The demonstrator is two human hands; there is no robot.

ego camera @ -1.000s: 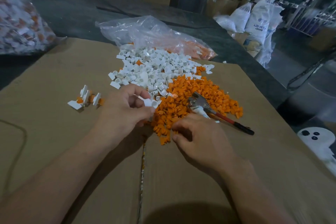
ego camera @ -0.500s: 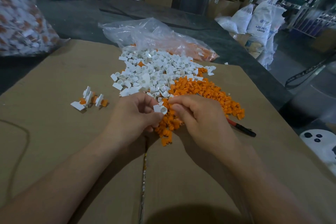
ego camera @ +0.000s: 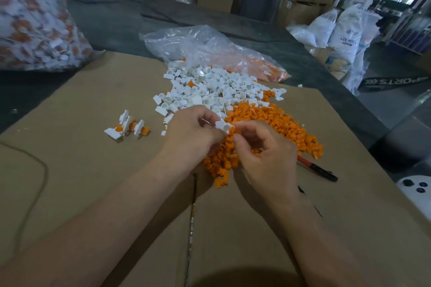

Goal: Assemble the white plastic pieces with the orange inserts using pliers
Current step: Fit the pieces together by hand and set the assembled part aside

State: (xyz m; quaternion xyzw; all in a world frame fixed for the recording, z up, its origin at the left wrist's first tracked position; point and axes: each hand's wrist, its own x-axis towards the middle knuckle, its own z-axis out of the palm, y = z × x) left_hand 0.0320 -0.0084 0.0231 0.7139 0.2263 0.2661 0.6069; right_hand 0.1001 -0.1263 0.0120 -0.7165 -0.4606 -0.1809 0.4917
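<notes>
- Head view: left hand point(ego camera: 193, 133) pinches a white piece point(ego camera: 222, 125) over the orange insert pile point(ego camera: 279, 123). Right hand point(ego camera: 263, 147), fingers curled, pinches the same piece's right end.
- White pile point(ego camera: 210, 91) sits just beyond, touching the orange.
- Pliers point(ego camera: 319, 170) lie right of the hands, only the handle visible.
- Assembled pieces point(ego camera: 126, 127) sit left on the bench point(ego camera: 93, 170).

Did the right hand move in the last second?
Yes. The right hand, pinching an orange insert, went forward from beside the pliers, over their head, to the white piece in the left hand.
</notes>
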